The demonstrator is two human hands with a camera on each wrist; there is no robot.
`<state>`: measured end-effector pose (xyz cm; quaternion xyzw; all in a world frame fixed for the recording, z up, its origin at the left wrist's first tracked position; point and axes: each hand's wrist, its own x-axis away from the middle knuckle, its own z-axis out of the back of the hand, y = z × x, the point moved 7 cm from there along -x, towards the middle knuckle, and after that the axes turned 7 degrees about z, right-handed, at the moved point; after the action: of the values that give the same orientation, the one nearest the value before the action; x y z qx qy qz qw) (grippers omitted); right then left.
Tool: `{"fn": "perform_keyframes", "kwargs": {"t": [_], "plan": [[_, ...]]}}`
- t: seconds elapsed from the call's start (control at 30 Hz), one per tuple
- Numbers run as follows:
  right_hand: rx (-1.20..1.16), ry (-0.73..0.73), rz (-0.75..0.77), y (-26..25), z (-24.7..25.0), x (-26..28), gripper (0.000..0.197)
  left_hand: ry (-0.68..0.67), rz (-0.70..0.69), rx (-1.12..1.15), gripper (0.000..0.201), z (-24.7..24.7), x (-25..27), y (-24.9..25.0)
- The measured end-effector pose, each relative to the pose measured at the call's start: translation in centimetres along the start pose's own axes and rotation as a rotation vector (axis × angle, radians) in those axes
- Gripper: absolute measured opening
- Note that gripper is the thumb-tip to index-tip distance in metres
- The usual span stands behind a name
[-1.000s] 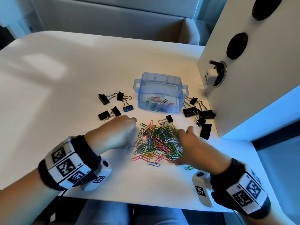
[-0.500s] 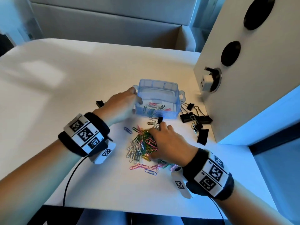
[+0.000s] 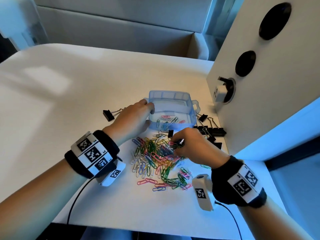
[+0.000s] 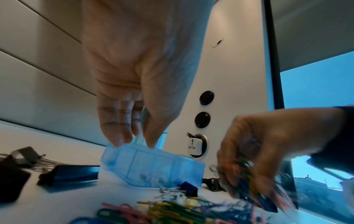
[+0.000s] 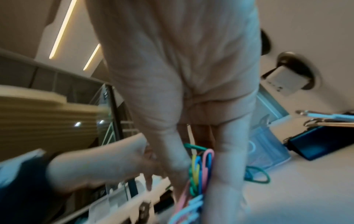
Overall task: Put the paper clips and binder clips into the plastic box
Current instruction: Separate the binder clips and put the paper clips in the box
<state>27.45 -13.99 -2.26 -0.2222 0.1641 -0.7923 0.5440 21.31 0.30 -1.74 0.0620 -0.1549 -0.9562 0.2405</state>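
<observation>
The left hand point(image 3: 134, 118) was gripping the near-left corner of the translucent blue plastic box point(image 3: 173, 108), fingers and thumb pinching its rim, and in the left wrist view the box looked tipped toward the heap. The right hand point(image 3: 192, 146) was clenched around a bunch of the coloured wire paper clips point(image 3: 155, 156), right at the far edge of the pile on the white table point(image 3: 69, 101), just in front of the box. A few clips already sat inside. Black binder clips point(image 3: 210, 130) lay on both sides of the box, untouched. My take: the box needed holding steady at that tilt, and the handful should go over the near wall low, because loose clips tangle and trail stragglers
</observation>
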Motion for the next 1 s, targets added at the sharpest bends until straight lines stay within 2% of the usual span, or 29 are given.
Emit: {"fn": "perform_keyframes", "kwargs": {"t": [0.07,0.17,0.27,0.33,0.47,0.57,0.63,0.73,0.9,1.0], "plan": [[-0.133,0.037,-0.039,0.7,1.6,-0.2,0.019,0.022,-0.014,0.023,0.015,0.3,0.6,0.6],[-0.23,0.172,-0.028,1.1,5.2,-1.3,0.013,-0.12,-0.087,-0.002,0.01,-0.9,1.6,2.3],[-0.247,0.319,0.016,1.1,8.3,-3.3,0.016,-0.302,-0.143,-0.078,0.028,-3.1,2.5,3.8],[-0.189,0.357,0.031,1.1,9.1,-4.9,0.018,-0.375,-0.156,-0.161,0.038,-4.2,3.1,4.3],[0.024,0.321,0.056,1.3,7.7,-7.5,0.025,-0.421,-0.19,-0.138,0.039,-4.5,4.0,5.3],[0.111,0.259,0.063,1.9,6.1,-8.2,0.027,-0.458,-0.21,-0.072,0.031,-4.4,4.4,5.6],[0.128,0.209,0.054,2.3,5.5,-8.1,0.024,-0.434,-0.185,-0.048,0.028,-4.2,4.1,5.2],[0.091,0.144,0.035,2.5,5.3,-7.2,0.027,-0.436,-0.136,-0.116,0.038,-4.4,3.6,4.6],[0.11,0.266,0.089,0.4,5.9,-3.7,0.034,-0.542,-0.155,-0.153,0.05,-5.1,4.2,4.5],[0.141,0.139,0.077,0.0,3.2,-1.0,0.036,-0.545,-0.117,-0.119,0.055,-5.0,4.7,3.8]]}}
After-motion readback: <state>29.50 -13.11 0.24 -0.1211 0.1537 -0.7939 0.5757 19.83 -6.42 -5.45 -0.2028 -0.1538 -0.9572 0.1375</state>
